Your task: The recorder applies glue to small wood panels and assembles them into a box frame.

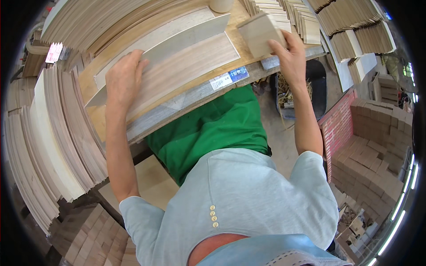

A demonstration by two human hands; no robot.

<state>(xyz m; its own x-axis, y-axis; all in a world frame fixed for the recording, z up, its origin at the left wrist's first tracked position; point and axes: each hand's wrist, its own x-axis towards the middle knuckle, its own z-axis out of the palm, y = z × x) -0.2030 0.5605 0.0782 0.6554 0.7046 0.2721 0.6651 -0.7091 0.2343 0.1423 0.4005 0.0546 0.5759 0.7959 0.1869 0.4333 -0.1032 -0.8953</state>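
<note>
My left hand [123,75] is closed on the near-left part of a long thin wooden strip [186,39], which stands on its edge across the worktable. In front of the strip lies a flat wood-grain panel [195,62], and behind it rests another pale board [164,32]. My right hand [290,55], at the table's right, pinches a small squarish wooden board [259,35] by its right edge, thumb on the face toward me. That board is tilted and lifted over the right end of the table, beside rows of similar small boards [306,22].
Tall stacks of long thin boards stand behind the table [88,22] and at its left [57,137]. A dark bin [315,84] with wood scraps sits below right. More stacked wood blocks [368,164] fill the right side. A blue-white label [228,78] marks the table's front edge.
</note>
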